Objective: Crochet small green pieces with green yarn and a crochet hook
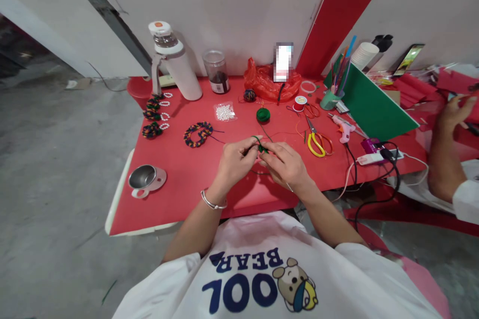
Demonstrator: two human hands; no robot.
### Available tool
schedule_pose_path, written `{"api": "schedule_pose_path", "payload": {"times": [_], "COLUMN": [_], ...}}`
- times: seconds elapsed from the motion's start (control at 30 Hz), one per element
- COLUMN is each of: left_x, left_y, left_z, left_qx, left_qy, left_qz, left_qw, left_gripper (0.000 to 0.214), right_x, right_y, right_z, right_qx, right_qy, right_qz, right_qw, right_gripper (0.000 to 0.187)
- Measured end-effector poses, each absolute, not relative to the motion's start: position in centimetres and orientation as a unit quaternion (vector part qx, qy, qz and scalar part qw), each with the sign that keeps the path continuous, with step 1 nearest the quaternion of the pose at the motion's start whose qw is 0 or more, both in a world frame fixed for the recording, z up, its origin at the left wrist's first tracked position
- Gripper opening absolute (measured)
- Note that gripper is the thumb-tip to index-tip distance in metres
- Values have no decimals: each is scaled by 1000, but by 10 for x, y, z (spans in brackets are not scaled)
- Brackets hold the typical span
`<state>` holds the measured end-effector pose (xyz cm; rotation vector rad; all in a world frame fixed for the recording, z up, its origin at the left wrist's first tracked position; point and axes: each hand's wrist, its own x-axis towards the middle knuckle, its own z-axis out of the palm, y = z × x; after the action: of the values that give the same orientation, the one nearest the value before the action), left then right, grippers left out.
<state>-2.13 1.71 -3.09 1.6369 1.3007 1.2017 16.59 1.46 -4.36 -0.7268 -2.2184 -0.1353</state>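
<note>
My left hand (235, 159) and my right hand (285, 163) meet over the middle of the red table (187, 179). Both pinch a green cord (259, 143) that loops up between the fingertips. The cord trails back toward a green ball of cord (263, 115) lying on the table behind my hands. A silver bangle sits on my left wrist. A finished multicoloured braided loop (197, 134) lies to the left of my hands.
Yellow scissors (316, 143), a pink glue gun (343, 128), a bag of white beads (225, 112), a white flask (175, 62), a metal cup (143, 178) and a power strip (376, 157) lie about. Another person's hand (454, 109) rests at the right, by a green board (370, 104).
</note>
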Motion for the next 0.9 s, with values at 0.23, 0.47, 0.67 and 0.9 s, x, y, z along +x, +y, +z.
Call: {"api": "schedule_pose_path", "payload": {"times": [0.23,0.47,0.67,0.9], "left_x": [-24,-23,-30,-43], "left_y": [21,17,18,23], "left_z": [-31,-17,-9,6], "left_qx": [632,518,455,522], "left_qy": [475,443,388,422], "left_qz": [450,490,488,415], "left_qw": [415,543,636,614], "left_gripper": [38,61,64,55], "right_x": [165,165,163,183], "right_y": [14,10,15,31], "right_z": [-44,-51,-61,-55], "right_qx": [-259,-279,-244,-197], "right_qy": [-861,-821,-795,-860], "right_qz": [-22,-20,-112,-74], "right_qw": [436,497,544,464], "right_gripper": [22,28,31,35]}}
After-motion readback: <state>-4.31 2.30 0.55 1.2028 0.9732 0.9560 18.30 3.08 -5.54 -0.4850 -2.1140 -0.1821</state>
